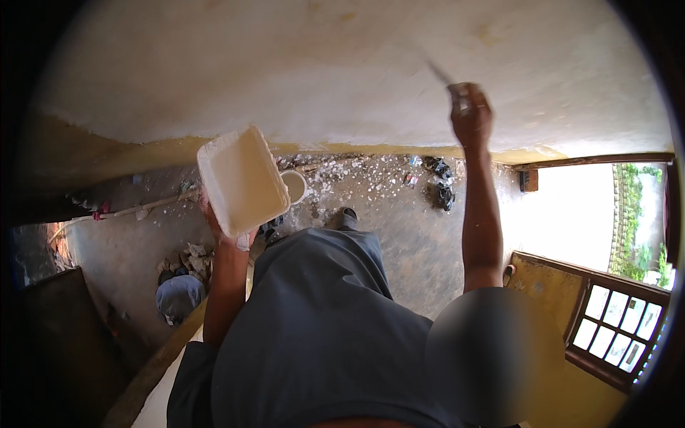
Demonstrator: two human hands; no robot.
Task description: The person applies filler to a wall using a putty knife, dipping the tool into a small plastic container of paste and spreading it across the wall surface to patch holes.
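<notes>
Pale tray sits gripped in the left hand, near left, while far right, the right hand clutches a blurred tool!

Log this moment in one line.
left hand: holding cream rectangular tub | right hand: gripping blurred thin tool | wall: whitish, yellow lower strip

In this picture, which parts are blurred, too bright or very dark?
Head view: the tool in the right hand looks streaked, likely from motion; the right sleeve is soft; the opening at right glares white; corners are black.
</notes>
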